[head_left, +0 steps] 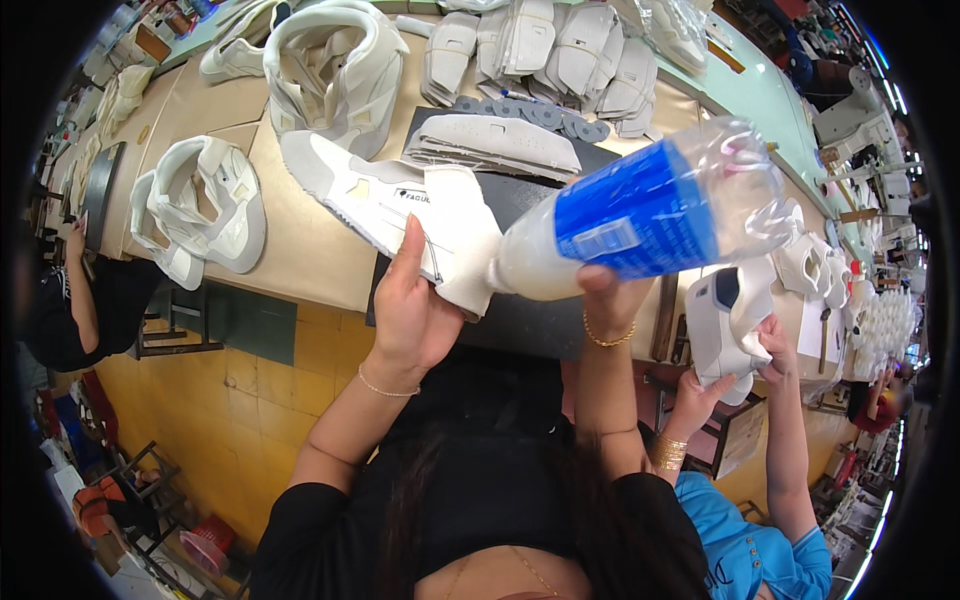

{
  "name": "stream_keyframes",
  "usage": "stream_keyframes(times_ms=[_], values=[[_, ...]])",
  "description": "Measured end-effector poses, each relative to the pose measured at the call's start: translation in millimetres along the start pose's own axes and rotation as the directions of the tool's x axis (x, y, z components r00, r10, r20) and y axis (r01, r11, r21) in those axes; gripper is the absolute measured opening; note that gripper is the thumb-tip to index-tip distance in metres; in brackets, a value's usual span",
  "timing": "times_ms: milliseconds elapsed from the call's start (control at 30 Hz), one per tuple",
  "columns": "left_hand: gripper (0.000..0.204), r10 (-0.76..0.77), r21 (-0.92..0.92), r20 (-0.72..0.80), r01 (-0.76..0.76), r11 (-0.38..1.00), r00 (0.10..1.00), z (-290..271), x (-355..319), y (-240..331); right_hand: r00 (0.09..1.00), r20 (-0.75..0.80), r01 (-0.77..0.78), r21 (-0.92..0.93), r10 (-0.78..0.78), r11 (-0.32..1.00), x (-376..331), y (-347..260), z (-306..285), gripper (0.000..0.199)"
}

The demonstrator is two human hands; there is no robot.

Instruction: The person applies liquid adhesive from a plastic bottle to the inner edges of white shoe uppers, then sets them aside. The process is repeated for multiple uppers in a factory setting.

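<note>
My left hand (pixel 410 315) is closed on a white shoe upper (pixel 385 205), its thumb lying along the outer face. My right hand (pixel 612 300) grips a clear plastic bottle (pixel 735 190) with a blue label, tilted so its neck points left. Whitish liquid sits toward the neck end, and the tip meets or nearly meets the edge of the upper; which of the two I cannot tell. Behind them a stack of pale fabric pieces (pixel 490 145) rests on a dark board (pixel 515 200).
More shoe uppers (pixel 205 200) stand on the tan-covered table (pixel 310 270) at left and far left. Banded bundles of grey pieces (pixel 580 50) lie at the back. At right, a co-worker's hands (pixel 700 400) hold another upper (pixel 725 320). Stools (pixel 175 320) stand at left.
</note>
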State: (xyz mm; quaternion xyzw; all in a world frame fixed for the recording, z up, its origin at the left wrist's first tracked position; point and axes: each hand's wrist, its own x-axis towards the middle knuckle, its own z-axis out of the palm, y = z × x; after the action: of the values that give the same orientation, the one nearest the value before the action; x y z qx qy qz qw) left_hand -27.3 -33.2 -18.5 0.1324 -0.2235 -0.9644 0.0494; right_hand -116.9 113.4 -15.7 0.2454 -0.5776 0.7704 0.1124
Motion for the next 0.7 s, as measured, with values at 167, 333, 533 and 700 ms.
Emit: stream_keyframes(times_ms=[167,333,533,700], values=[[0.05,-0.032,0.025,0.003,0.032,0.999,0.999,7,-3,-6,0.972,0.125,0.229,-0.323,-0.198,0.918,42,-7,9,0.04],[0.054,0.021,0.053,0.026,-0.022,0.998,0.999,3,0,-6,0.96,0.276,0.158,-0.361,-0.057,0.919,53,-13,20,0.038],[0.053,0.038,-0.044,-0.011,-0.038,0.998,0.999,1,2,8,0.992,0.124,0.024,-0.06,-0.016,0.998,21,4,11,0.069],[0.052,0.149,-0.155,-0.002,-0.147,0.977,0.989,-1,3,10,0.996,-0.006,-0.084,-0.012,0.084,0.996,-16,15,4,0.093]])
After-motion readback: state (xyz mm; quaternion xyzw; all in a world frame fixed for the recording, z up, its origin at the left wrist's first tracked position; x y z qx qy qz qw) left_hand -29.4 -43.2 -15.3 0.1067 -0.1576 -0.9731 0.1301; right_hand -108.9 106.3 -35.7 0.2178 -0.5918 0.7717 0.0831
